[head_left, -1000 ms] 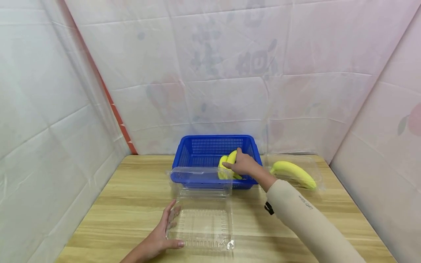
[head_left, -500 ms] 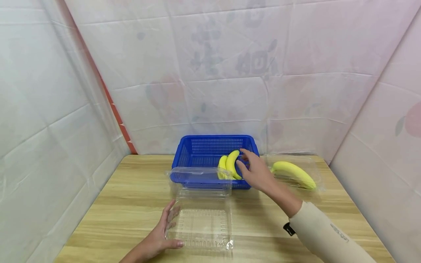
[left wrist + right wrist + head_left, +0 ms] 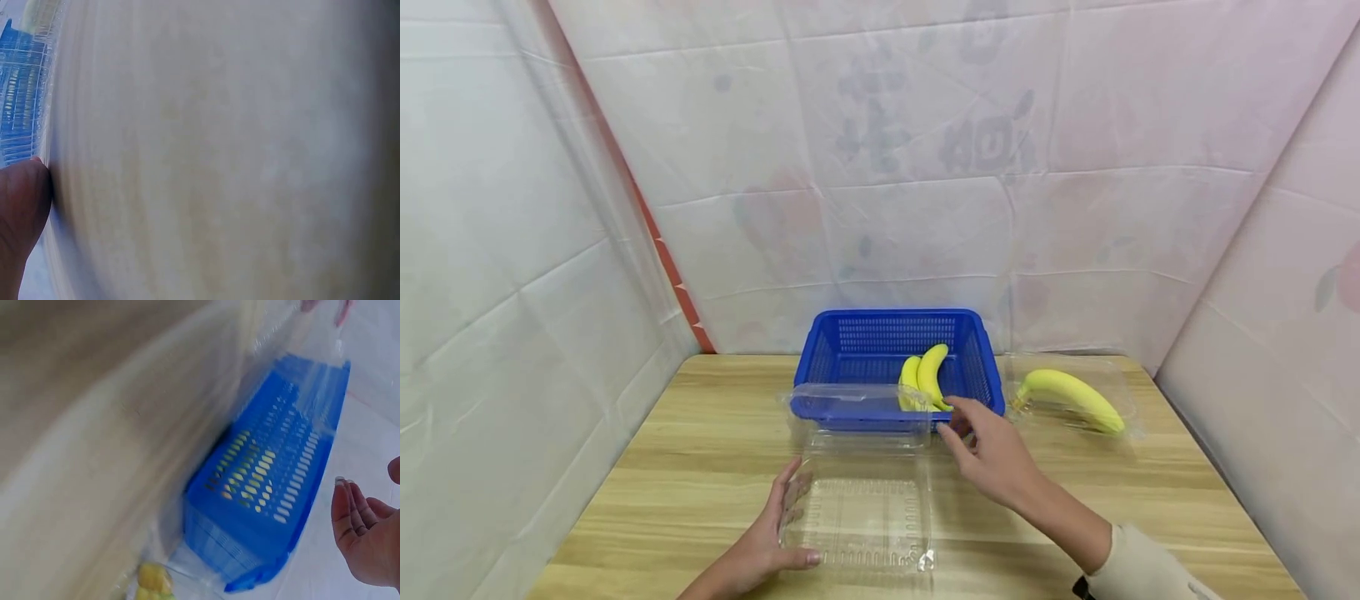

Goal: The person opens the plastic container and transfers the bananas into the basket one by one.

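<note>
A clear plastic clamshell container (image 3: 863,521) sits on the wooden table with its lid (image 3: 850,400) raised at the back. My left hand (image 3: 758,542) holds its left side, thumb at the front corner and fingers along the side wall. In the left wrist view only part of that hand (image 3: 22,203) shows. My right hand (image 3: 998,458) is in the air before the blue basket (image 3: 895,336), fingers bent loosely and nothing in them. Yellow bananas (image 3: 932,371) lie in the basket's right half, partly behind the clear lid.
Right of the basket, another clear plastic container (image 3: 1108,371) bears a single large banana (image 3: 1071,396). White printed sheets (image 3: 917,208) stand behind the table (image 3: 692,467) and along both sides.
My right hand has let go of a banana in the basket and drawn back toward the front. The bananas stay in the basket; my left hand has kept its place.
</note>
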Tool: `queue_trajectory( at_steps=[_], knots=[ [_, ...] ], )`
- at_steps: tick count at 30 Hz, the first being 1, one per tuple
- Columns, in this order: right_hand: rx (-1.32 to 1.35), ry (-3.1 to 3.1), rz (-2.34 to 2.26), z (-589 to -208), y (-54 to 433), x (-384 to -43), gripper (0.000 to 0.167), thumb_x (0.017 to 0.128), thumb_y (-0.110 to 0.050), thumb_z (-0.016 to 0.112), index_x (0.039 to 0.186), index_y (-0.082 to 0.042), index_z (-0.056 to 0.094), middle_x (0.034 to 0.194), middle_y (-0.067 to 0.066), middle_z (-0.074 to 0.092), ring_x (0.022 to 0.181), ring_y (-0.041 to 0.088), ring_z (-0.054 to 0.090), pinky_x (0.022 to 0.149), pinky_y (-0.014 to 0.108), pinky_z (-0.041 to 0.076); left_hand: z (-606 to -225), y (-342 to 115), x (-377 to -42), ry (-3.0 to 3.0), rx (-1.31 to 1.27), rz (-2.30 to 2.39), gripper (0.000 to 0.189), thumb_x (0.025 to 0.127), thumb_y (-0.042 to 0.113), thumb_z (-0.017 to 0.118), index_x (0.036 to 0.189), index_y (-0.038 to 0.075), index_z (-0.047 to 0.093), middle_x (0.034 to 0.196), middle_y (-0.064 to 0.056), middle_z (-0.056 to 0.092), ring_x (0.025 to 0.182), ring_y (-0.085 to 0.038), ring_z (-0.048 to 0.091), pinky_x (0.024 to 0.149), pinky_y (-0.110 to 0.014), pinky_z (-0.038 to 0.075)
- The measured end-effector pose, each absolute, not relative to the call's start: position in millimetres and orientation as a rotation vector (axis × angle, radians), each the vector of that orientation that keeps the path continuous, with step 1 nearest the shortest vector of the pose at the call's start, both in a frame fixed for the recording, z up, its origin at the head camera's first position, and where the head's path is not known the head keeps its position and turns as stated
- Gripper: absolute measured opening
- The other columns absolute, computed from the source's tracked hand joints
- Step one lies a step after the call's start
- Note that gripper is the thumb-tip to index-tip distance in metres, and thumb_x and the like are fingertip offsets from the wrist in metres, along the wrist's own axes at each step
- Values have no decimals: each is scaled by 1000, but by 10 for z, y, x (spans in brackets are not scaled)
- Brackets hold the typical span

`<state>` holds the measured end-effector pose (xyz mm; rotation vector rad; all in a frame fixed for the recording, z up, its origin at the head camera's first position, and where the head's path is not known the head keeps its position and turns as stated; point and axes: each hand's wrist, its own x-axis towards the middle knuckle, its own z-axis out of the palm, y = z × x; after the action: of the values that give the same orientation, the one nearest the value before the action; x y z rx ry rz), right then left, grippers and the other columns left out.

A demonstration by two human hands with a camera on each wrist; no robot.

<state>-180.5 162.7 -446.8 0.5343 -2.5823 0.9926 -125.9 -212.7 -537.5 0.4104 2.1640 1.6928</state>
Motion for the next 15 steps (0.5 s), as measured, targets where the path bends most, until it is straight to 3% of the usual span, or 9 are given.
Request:
queue_trajectory(
  at_steps=[4, 9, 15],
  knots=[
    [535, -2622, 901, -4596, 1595, -1717, 41, 100, -28, 76, 136, -10, 70, 96, -4, 72, 82, 7, 66, 67, 19, 55, -5365, -2125, -1262, 2181, 416, 1678, 126, 88, 13, 86, 172, 27, -8, 179, -26, 8, 163, -53, 11, 116, -16, 35],
    [545, -2718, 815, -4724, 1559, -1668, 46, 98, -33, 78, 139, -14, 69, 106, 0, 74, 88, 17, 71, 68, 21, 54, -5352, -2123, -1259, 2217, 443, 1652, 125, 88, 13, 85, 171, 25, -7, 177, -29, 11, 162, -55, 14, 125, -52, 34],
    [552, -2864, 867, -4795, 1537, -1662, 66, 97, -36, 78, 153, -9, 56, 123, 9, 74, 101, 24, 74, 80, 34, 63, -5340, -2116, -1254, 2203, 458, 1677, 122, 88, 11, 83, 171, 22, -5, 176, -31, 12, 161, -58, 14, 125, -64, 30]
  ],
)
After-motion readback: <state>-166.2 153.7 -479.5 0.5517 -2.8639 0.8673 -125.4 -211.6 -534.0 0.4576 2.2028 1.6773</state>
